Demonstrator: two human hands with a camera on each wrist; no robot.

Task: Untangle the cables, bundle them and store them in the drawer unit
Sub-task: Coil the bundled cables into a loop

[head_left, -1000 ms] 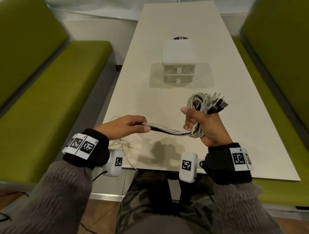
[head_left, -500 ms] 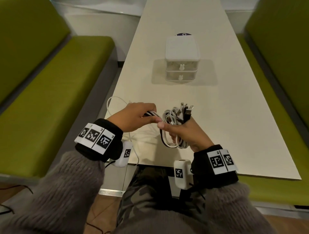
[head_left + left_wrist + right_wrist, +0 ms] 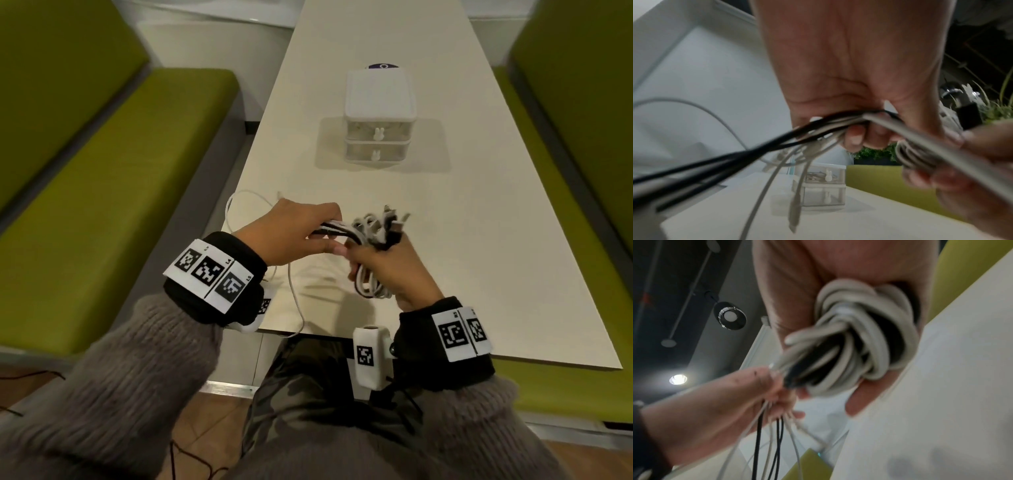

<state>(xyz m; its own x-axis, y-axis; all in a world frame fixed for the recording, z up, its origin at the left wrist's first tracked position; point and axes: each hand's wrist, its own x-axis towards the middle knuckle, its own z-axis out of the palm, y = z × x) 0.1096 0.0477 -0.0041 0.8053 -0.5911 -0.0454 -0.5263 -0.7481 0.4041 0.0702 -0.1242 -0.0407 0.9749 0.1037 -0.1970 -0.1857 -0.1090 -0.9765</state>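
On the left, our left hand (image 3: 291, 236) pinches loose black and white cable strands (image 3: 334, 229); our right hand (image 3: 387, 270) grips the coiled cable bundle (image 3: 371, 236) (plugs upward), above the cream table (image 3: 479, 240), near the white two-drawer unit (image 3: 378, 116).

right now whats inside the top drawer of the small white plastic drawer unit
Through the clear front of the small white plastic drawer unit, its top drawer shows thin looped strands, probably cable. The drawer's back is hidden.
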